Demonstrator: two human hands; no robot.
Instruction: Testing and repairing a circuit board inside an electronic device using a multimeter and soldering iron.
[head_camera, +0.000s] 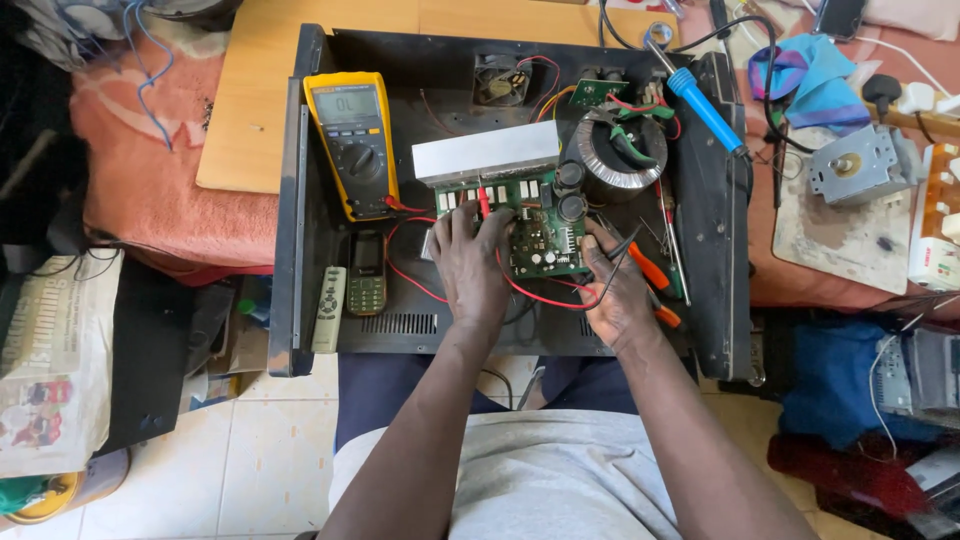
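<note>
The green circuit board (535, 235) sits inside an open black metal chassis (700, 200), just below a silver heat sink (487, 152) and left of a round toroidal transformer (622, 150). In the head view, the left hand (470, 262) rests on the board's left edge, its fingers closed around a red test probe (484, 200) whose tip stands on the upper part of the board. The right hand (615, 290) lies at the board's right edge, and it seems to pinch a thin black probe (625, 245) between thumb and fingers, though the grip is partly hidden. Red leads (420, 285) loop from the hands back to a yellow multimeter (353, 140) propped in the chassis's left part. Below the meter lie a small mobile phone (367, 272) and, just beside it, a pale remote control (329, 308). A blue-handled soldering iron (700, 105) rests across the chassis's right rim, and orange-handled pliers (650, 270) lie near the right hand. The chassis stands on a wooden board (250, 90).
</note>
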